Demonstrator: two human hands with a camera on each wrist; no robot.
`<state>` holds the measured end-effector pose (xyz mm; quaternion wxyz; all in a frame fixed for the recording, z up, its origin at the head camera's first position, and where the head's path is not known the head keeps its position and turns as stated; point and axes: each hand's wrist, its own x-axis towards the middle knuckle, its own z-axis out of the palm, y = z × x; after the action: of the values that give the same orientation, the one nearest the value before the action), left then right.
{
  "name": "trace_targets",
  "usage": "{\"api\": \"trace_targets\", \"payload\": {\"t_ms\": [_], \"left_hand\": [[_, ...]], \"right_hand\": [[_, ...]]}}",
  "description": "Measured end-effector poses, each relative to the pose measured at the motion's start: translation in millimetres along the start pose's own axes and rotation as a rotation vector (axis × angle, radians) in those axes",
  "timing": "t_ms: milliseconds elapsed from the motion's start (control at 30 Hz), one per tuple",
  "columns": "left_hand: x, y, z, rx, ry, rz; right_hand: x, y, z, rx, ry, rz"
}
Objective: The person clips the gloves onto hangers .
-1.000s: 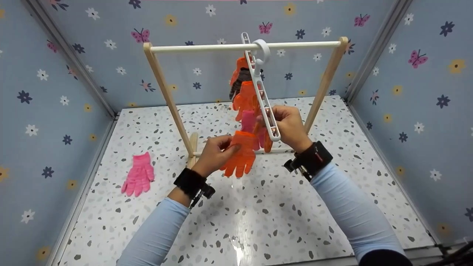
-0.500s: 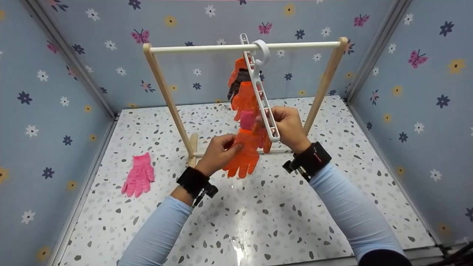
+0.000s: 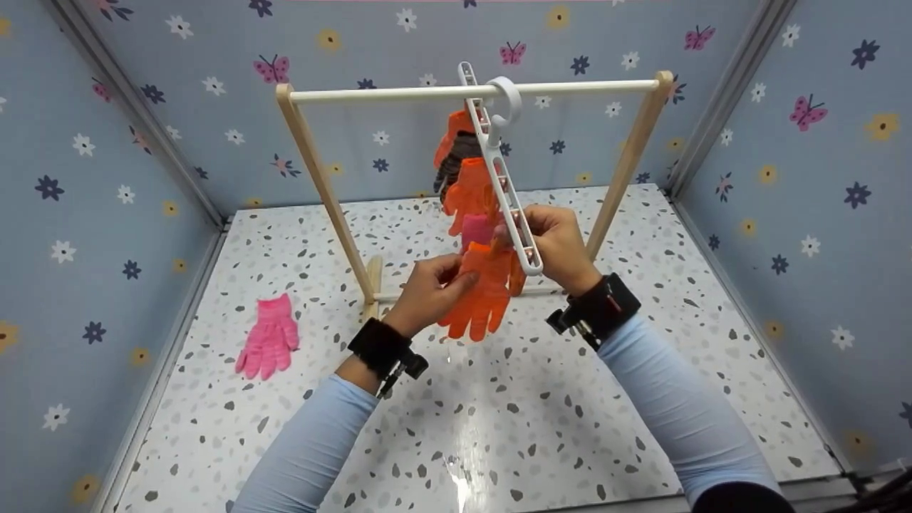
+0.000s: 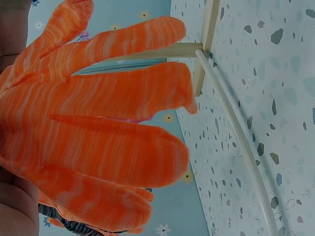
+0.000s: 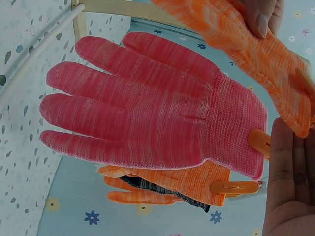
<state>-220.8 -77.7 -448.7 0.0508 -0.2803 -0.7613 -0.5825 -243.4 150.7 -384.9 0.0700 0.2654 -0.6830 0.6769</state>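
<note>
In the head view my left hand [image 3: 429, 291] pinches an orange knit glove [image 3: 479, 296] near its cuff, fingers of the glove hanging down. My right hand [image 3: 561, 241] is at the near end of a white clip hanger [image 3: 507, 182], thumb and fingers pinching an orange clip [image 3: 496, 246]. The right wrist view shows the cuff of the held glove [image 5: 275, 73] right at this hand's fingers. Beside it a pink glove [image 5: 147, 108] hangs from an orange clip [image 5: 259, 141]. In the left wrist view the orange glove [image 4: 108, 98] covers much of the hand.
The hanger hooks over the white bar [image 3: 399, 92] of a wooden rack [image 3: 324, 185]. Farther along hang orange gloves [image 3: 470, 187] and a dark striped glove [image 3: 458, 160]. Another pink glove [image 3: 268, 338] lies on the speckled floor at left. Patterned walls [image 3: 235, 85] enclose the space.
My left hand has moved right and slightly up with the orange glove, closer to the clip. The right hand stays nearly in place; the hanging gloves have swung slightly left.
</note>
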Motion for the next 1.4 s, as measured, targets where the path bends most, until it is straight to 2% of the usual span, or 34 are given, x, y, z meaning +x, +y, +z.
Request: {"api": "trace_targets", "payload": {"t_ms": [267, 767, 1167, 1400], "left_hand": [[1.0, -0.1, 2.4, -0.011, -0.001, 0.030], [1.7, 1.4, 5.4, -0.029, -0.012, 0.028], [2.7, 2.0, 5.2, -0.013, -0.030, 0.028], [4.0, 1.4, 5.9, 0.008, -0.035, 0.044]], "right_hand": [[-0.7, 1.6, -1.7, 0.002, 0.004, 0.005], [-2.0, 4.4, -3.0, 0.052, 0.014, 0.081], [-3.0, 4.3, -3.7, -0.014, 0.008, 0.107], [-4.5, 3.0, -6.4, -0.010, 0.023, 0.104]]}}
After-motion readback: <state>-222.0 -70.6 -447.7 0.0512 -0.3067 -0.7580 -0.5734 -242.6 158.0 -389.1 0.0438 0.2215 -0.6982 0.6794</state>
